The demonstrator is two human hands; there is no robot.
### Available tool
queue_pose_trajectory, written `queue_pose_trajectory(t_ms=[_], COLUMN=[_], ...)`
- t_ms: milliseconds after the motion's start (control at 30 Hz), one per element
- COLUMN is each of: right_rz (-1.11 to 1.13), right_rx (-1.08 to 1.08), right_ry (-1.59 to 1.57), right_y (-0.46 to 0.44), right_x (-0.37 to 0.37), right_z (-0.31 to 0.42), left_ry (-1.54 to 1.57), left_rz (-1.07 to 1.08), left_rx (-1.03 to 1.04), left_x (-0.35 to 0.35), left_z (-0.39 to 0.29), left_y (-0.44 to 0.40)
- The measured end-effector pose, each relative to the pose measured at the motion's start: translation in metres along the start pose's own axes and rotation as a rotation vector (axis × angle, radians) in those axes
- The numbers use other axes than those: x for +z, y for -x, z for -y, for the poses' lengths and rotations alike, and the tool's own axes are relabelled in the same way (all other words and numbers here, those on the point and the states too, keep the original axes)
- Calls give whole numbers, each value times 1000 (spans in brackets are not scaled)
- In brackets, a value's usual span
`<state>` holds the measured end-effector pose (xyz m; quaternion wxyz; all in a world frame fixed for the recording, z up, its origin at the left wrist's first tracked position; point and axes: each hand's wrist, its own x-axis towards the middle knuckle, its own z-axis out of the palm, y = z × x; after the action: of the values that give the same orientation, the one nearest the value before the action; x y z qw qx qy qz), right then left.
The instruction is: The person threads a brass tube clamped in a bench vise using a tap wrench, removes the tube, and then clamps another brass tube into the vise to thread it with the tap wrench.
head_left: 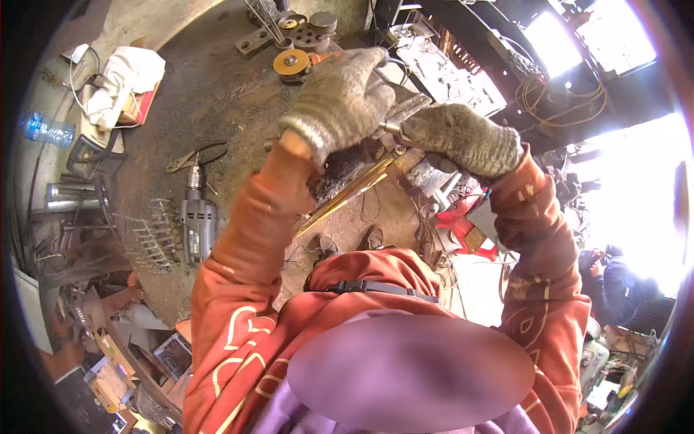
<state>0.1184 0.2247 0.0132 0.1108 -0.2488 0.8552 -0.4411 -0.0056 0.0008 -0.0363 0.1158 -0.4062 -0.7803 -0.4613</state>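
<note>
Left hand and right hand, both gloved, have fingers curled in a narrow grip on a metal piece, raised beside the right-hand edge of the workbench; exact fingertip contact is hidden by the gloves. Sound handling calls for both wrists steady, the piece kept level between the palms, and loose glove fabric clear of its edges. Grinder lies just beside the left hand, so elbow and cuff should avoid its disc.
</note>
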Motion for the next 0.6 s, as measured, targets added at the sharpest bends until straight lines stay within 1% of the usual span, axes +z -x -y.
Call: queue_pose_trajectory(t_ms=[67,100,133,167,200,233,267,300,333,400,433,467,500,533,567,600], right_rz=[-136,-205,-227,-264,-314,-467,-599,-739,-749,-651,-616,-618,-424,-361,-326,-330], right_rx=[336,201,356,515,667,547,561,556,551,597,651,623,485,331,172,267], right_ry=[-299,-128,-218,-317,-412,-456,-606,-751,-746,-637,-559,-543,-254,-63,128,275], right_y=[7,8,5,3,0,-1,-2,-2,1,4,3,2,1,1,1,-10], right_x=[14,20,27,34,41,54,63,71,71,68,63,55,43,35,27,13], right_z=[27,31,44,56,69,73,72,71,70,68,75,74,70,50,31,62], left_ry=[-119,-132,-123,-122,-77,-39,-33,-6,27,93,124,153,90,122,272,362], left_rz=[132,293,300,414,530,643,649,702,699,693,364,29,-185,-299,-250,-226], left_rx=[118,64,77,156,95,27,43,31,30,28,90,161,95,-16,-167,-238], left_x=[-4,-5,-3,-1,-1,-1,4,9,13,20,19,16,15,10,6,7], left_z=[-1,2,5,7,-2,-11,-11,-8,-5,0,-4,-9,-14,-28,-32,-46], left_y=[-20,-30,-40,-49,-58,-67,-71,-76,-76,-75,-67,-59,-43,-22,3,29])
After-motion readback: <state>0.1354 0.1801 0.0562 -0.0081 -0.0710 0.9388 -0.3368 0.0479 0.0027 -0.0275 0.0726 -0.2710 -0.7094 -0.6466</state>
